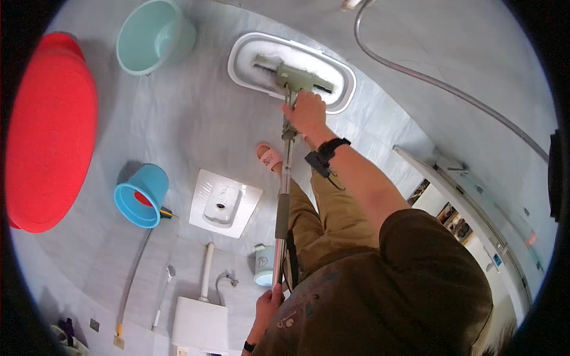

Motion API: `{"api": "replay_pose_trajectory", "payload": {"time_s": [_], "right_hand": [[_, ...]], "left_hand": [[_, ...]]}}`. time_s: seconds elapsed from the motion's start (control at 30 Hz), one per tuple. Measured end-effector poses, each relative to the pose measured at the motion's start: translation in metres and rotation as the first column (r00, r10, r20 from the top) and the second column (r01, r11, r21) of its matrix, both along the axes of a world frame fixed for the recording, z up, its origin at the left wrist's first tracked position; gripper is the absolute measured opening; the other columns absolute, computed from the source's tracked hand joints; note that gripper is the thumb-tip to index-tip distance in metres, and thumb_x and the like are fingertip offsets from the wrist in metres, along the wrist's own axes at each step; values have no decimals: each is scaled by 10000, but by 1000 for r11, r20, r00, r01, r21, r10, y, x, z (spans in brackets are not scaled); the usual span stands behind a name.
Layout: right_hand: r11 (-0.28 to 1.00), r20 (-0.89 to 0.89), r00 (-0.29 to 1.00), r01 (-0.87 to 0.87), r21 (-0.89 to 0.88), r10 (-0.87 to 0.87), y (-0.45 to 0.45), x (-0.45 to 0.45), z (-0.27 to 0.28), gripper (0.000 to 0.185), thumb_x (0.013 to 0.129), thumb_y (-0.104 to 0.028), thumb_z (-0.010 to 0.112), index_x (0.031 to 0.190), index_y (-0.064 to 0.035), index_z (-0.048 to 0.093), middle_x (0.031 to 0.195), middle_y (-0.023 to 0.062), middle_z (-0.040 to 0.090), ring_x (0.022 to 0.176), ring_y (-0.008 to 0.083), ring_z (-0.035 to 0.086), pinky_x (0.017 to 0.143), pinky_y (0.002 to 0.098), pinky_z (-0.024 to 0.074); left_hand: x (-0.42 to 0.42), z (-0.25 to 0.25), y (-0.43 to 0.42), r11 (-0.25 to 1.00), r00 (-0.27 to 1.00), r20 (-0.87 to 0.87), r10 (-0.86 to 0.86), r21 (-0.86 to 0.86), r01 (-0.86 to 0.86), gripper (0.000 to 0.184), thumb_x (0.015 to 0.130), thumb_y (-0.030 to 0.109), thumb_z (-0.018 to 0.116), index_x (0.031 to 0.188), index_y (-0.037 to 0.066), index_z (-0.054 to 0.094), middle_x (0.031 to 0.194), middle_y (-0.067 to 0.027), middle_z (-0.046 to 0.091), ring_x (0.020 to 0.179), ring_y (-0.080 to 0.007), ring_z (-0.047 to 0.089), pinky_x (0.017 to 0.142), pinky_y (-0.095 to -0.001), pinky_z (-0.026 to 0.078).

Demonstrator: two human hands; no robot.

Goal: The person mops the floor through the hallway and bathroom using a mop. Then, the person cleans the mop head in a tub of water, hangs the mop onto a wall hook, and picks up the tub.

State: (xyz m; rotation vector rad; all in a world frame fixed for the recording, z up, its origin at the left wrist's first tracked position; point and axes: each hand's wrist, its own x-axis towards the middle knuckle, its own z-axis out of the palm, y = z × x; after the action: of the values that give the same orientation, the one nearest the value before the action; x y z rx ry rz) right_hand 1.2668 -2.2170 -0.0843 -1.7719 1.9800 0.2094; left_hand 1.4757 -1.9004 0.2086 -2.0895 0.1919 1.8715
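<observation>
A flat mop (284, 213) with a long metal pole runs up the middle of the view. Its grey-green head (306, 82) rests in an oblong grey-white bucket (234, 62) full of white suds. Low on the pole, just above the mop head, my right hand (309, 113) is closed round it; a black band is on that wrist. My left hand (268, 308) grips the pole's upper part near my body, its fingers partly hidden. Beside the pole my foot in a pink slipper (269, 155) stands on the floor.
A red basin (52, 133) leans at the left. Nearby are a pale green bucket (155, 38) and a tipped blue bucket (142, 196). A squat toilet (224, 203), a cistern (200, 325) and a small bin (265, 265) lie lower. A hose (436, 82) and doorway (475, 219) are right.
</observation>
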Motion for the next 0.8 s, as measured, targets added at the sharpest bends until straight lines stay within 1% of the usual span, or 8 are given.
{"api": "replay_pose_trajectory", "payload": {"time_s": [0.2, 0.3, 0.4, 0.47, 0.6, 0.7, 0.73, 0.8], "right_hand": [[989, 7, 989, -146, -28, 147, 53, 18, 32, 574, 825, -503, 583, 964, 53, 549, 962, 204, 579, 936, 350, 543, 815, 445, 450], [982, 49, 990, -121, -144, 129, 62, 15, 26, 560, 834, -487, 577, 996, 49, 546, 985, 208, 585, 941, 360, 549, 818, 451, 453], [1000, 134, 991, 16, 25, -19, 19, 0, -6, 545, 875, -482, 521, 905, 58, 584, 961, 250, 603, 946, 368, 574, 827, 453, 455], [944, 244, 949, 119, 308, -200, -5, -9, -38, 629, 926, -512, 397, 774, 62, 605, 928, 277, 615, 954, 364, 595, 846, 454, 449], [917, 185, 978, 19, 400, -101, -17, -16, -96, 746, 940, -558, 286, 721, 77, 610, 894, 291, 614, 958, 385, 591, 853, 464, 439], [878, 268, 962, -87, 471, -49, -15, -18, -155, 724, 957, -541, 267, 877, 62, 660, 940, 255, 638, 941, 373, 612, 822, 471, 480], [875, 276, 960, -85, 476, -56, -11, -15, -158, 724, 957, -541, 267, 877, 62, 660, 940, 255, 638, 941, 373, 612, 822, 471, 480], [887, 249, 962, -210, 411, 113, -12, -17, -165, 713, 948, -555, 291, 915, 58, 653, 989, 232, 643, 967, 373, 609, 856, 474, 468]], "left_hand": [[-1, -12, -7, 997, 997, 35, 74, -10, -73, 587, 910, 523, 486, 689, -10, 597, 570, -103, 574, 525, -184, 547, 522, -343, 433], [9, -3, 16, 986, 986, 104, -132, -89, 142, 566, 902, 509, 516, 686, -10, 584, 539, -84, 555, 496, -168, 539, 490, -335, 422], [15, 3, 11, 969, 967, 134, -215, -94, 229, 556, 899, 507, 522, 682, -1, 580, 521, -90, 545, 498, -166, 549, 484, -329, 419], [17, 4, 14, 979, 970, 144, -197, -26, 202, 543, 897, 497, 532, 676, 3, 575, 524, -97, 549, 498, -171, 551, 483, -334, 419], [19, 4, 46, 998, 991, 128, -50, -20, 53, 517, 903, 471, 539, 692, 1, 585, 543, -109, 562, 507, -184, 561, 485, -339, 420], [20, 2, 58, 955, 948, 123, -295, -5, 298, 485, 917, 424, 546, 700, -8, 577, 551, -81, 553, 530, -151, 537, 494, -316, 412], [22, 6, 57, 999, 995, 99, -25, 30, 22, 478, 922, 419, 542, 709, -8, 574, 563, -67, 545, 547, -136, 514, 502, -310, 407], [17, 8, 50, 966, 965, 81, 248, 57, -253, 472, 927, 414, 538, 719, -8, 572, 575, -53, 537, 565, -122, 490, 509, -305, 401]]}}
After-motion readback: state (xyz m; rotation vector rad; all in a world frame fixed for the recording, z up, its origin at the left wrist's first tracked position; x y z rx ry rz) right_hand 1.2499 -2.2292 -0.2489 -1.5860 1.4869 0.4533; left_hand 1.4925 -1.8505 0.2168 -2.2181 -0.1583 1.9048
